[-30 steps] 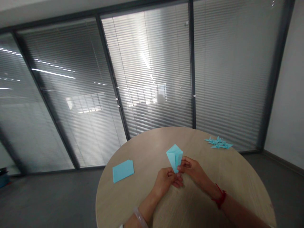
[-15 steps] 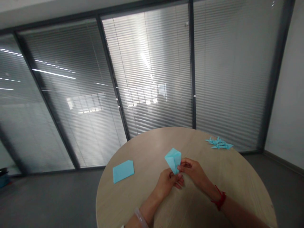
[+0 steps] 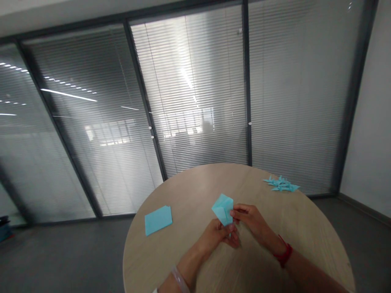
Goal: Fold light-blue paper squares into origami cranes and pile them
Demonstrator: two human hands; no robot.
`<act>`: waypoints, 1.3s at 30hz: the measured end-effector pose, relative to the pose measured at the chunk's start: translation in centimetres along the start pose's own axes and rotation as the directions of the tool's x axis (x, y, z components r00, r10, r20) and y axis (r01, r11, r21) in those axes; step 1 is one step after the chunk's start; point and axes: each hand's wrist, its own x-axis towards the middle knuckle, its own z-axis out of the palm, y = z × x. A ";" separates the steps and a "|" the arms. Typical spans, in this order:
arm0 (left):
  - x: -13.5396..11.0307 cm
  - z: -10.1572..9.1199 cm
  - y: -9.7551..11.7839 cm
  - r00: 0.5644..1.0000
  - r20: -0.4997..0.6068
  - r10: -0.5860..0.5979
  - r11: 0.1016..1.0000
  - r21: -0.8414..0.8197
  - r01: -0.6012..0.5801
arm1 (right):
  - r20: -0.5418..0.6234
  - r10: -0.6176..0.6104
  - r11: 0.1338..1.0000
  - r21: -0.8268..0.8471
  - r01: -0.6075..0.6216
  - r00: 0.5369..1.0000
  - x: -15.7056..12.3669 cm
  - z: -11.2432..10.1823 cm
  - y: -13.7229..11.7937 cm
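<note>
A light-blue sheet of origami paper [image 3: 222, 206], partly folded into a kite-like shape, is held up between my two hands over the round table. My left hand [image 3: 217, 235] pinches its lower end between thumb and fingers. At the paper's right edge, my right hand [image 3: 249, 219] grips it with thumb and fingertips. The fingers cover the bottom tip and part of the right side. Creases and a raised flap show on the side facing me.
On the round wooden table [image 3: 195, 183], a stack of flat blue paper [image 3: 158, 220] lies at the left. Several folded blue paper pieces with pointed ends [image 3: 281, 184] are heaped near the right back edge. Glass partitions with blinds [image 3: 198, 89] stand behind the table.
The paper's top flap has shifted and its shape looks different. My right hand has moved slightly right, still on the paper's edge. My left hand keeps its hold at the bottom.
</note>
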 end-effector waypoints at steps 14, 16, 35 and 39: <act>0.1 -0.5 -0.3 0.999 -0.047 -0.024 1.000 -0.005 0.024 | -0.050 -0.123 0.992 -0.044 0.121 0.991 0.2 -0.3 0.8; 0.1 -0.5 -0.4 0.999 -0.031 -0.034 0.999 -0.003 0.034 | -0.055 -0.095 0.995 -0.048 0.092 0.994 0.2 -0.2 0.8; 0.0 0.0 -0.4 0.997 -0.016 -0.073 0.997 -0.020 0.072 | -0.176 -0.080 0.997 0.000 0.081 0.981 0.5 -0.2 1.9; 0.1 -0.1 -0.4 0.995 -0.099 -0.009 0.999 -0.033 0.005 | -0.118 0.015 0.987 0.161 0.004 0.993 0.3 0.0 1.1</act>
